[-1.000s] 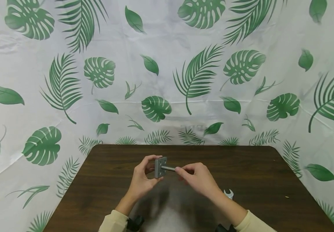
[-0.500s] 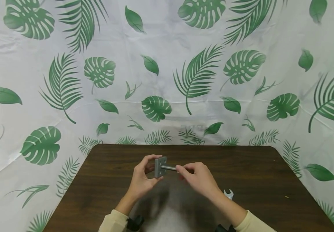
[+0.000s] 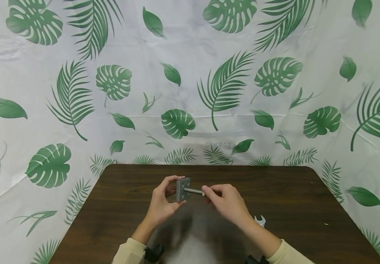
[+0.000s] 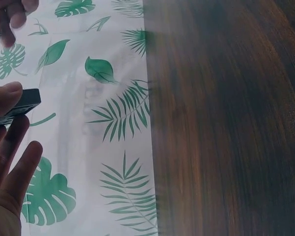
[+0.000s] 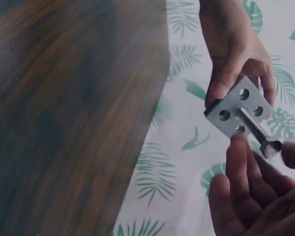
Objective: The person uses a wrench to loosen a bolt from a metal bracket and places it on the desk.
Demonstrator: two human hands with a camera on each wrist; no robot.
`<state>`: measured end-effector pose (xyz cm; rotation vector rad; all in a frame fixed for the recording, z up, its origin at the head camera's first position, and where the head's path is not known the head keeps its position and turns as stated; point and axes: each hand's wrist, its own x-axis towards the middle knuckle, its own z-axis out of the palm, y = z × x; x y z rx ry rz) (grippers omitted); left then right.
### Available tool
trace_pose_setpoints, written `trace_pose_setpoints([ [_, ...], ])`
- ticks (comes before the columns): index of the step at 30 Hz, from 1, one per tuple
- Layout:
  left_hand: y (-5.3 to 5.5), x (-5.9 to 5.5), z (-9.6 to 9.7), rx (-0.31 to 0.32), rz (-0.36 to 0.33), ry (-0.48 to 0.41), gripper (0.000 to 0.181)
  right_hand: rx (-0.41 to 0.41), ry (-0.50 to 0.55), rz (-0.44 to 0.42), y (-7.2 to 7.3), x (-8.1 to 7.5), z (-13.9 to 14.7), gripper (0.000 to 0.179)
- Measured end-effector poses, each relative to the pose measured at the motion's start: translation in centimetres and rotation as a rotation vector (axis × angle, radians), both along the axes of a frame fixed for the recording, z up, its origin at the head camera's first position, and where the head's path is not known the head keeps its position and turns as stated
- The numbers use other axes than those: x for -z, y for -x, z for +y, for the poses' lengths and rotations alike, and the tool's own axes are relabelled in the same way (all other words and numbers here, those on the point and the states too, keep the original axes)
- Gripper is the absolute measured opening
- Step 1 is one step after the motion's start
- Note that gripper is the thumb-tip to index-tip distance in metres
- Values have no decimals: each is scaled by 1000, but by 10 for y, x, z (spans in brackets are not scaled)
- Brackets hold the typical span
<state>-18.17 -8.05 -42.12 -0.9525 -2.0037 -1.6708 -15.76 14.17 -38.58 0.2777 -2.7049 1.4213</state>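
My left hand grips a square grey metal plate by its edges, thumb below and fingers above, up over the table. Several round holes pierce the plate near its corners. A bolt sticks out from the plate's middle toward the right, its threads showing in the left wrist view. At the bolt's outer end is a hex head, which my right hand pinches with the thumb against it. The right hand's other fingers curl below the bolt.
An open-end wrench lies on the dark wooden table, partly hidden behind the right forearm. A small yellow scrap lies farther right. Behind the table hangs a white leaf-print cloth.
My right thumb and fingers have shifted slightly right at the bolt's end, and more of the bolt shows between the hands. The left hand and plate stay nearly still.
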Motion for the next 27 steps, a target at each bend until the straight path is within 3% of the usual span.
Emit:
trace_pose_setpoints([
  [2, 0, 0, 0, 4, -6, 0, 69, -50, 37, -41, 1, -1, 1, 36],
  [4, 0, 0, 0, 8, -12, 1, 69, -70, 43, -14, 1, 0, 2, 25],
  [7, 0, 1, 0, 11, -9, 2, 69, -47, -15, 112, 0, 2, 0, 12],
  [10, 0, 1, -1, 11, 0, 2, 69, -4, -97, 246, -2, 3, -2, 20],
  [12, 0, 1, -1, 8, 6, 1, 70, 19, -128, 273, -3, 3, -3, 25],
  [15, 0, 0, -1, -1, 9, 2, 70, 49, -131, 186, -2, 2, -2, 18],
  [18, 0, 0, -1, -3, 11, 2, 70, 33, -86, 27, 0, 1, 0, 32],
  [20, 0, 0, -1, 4, 8, 3, 69, 1, -45, -25, 1, 1, 1, 34],
  [22, 0, 1, -1, 12, 3, 2, 69, -18, -33, -8, 1, 2, 2, 24],
  [24, 1, 2, -1, 16, 0, 4, 69, -12, -58, 66, 0, 2, 1, 14],
  [27, 1, 2, -1, 13, -6, -3, 69, 23, -105, 166, -2, 1, -1, 23],
])
